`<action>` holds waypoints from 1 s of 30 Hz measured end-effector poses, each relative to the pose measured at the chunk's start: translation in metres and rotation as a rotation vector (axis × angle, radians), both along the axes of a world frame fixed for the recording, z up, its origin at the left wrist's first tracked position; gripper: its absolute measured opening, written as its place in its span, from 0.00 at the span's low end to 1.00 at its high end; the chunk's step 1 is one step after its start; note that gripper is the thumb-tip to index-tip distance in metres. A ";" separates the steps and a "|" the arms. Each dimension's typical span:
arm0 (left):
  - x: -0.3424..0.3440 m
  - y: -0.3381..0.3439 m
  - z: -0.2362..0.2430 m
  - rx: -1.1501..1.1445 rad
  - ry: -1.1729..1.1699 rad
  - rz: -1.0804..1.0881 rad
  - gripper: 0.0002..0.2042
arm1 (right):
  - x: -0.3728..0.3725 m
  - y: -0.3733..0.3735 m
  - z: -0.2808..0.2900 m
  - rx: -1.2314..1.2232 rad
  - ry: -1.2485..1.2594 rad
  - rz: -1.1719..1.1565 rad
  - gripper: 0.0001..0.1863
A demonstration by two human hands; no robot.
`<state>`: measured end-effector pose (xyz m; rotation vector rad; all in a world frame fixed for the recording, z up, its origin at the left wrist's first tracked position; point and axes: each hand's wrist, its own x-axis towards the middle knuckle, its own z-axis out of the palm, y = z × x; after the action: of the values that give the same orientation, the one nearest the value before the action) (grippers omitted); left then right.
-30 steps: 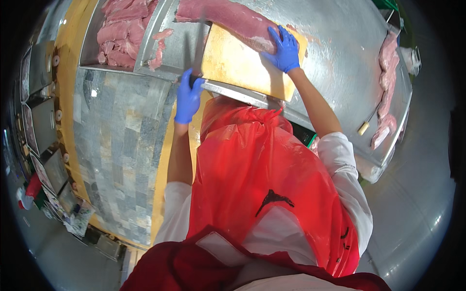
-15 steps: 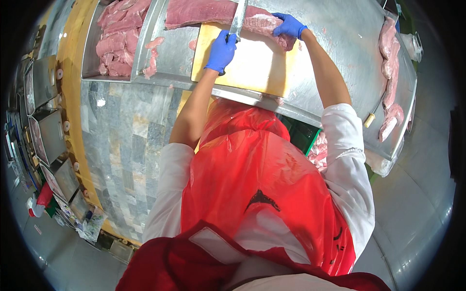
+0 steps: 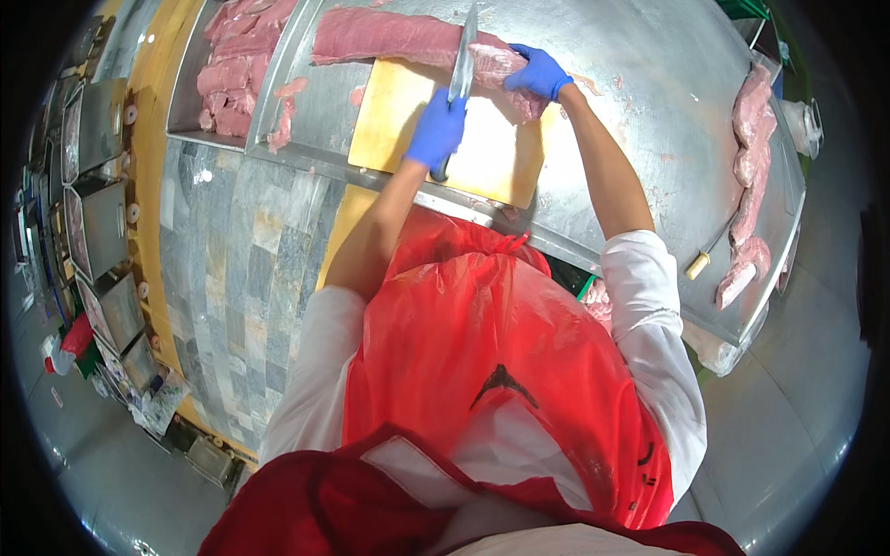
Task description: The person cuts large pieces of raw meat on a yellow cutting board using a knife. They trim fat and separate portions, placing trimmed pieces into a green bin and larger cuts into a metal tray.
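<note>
The knife [image 3: 461, 57] is now being gripped in the left hand [image 3: 436, 132] and has been brought from the cutting board's [image 3: 399, 120] near edge onto the long meat strip [image 3: 408, 42] at its far edge. The right hand's [image 3: 538, 72] fingers are being pressed closed on the meat beside the blade, so cutting is judged to be starting.

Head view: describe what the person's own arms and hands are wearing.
Both hands wear bright blue disposable gloves: the left hand and the right hand. The forearms are bare. White short sleeves cover the upper arms. A glossy red plastic apron with a small dark mark on it hangs between the arms.
</note>
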<state>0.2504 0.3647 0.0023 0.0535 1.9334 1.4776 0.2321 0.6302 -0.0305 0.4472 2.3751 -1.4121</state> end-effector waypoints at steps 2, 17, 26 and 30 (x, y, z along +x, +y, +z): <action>-0.029 0.022 0.001 0.103 -0.037 0.013 0.12 | -0.002 -0.001 0.000 0.016 0.033 0.041 0.49; 0.075 -0.131 0.079 0.235 -0.327 0.506 0.09 | 0.042 -0.108 0.011 0.682 0.515 0.080 0.46; 0.012 -0.163 0.035 0.385 -0.298 0.396 0.09 | 0.024 -0.150 -0.011 0.837 0.567 0.150 0.16; -0.013 -0.178 0.027 0.327 -0.255 0.315 0.08 | 0.016 -0.138 0.000 0.885 0.469 0.216 0.08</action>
<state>0.2373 0.1865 0.0293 -0.2918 1.5317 1.8964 0.2482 0.4924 -0.0306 0.0376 3.2354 -0.3154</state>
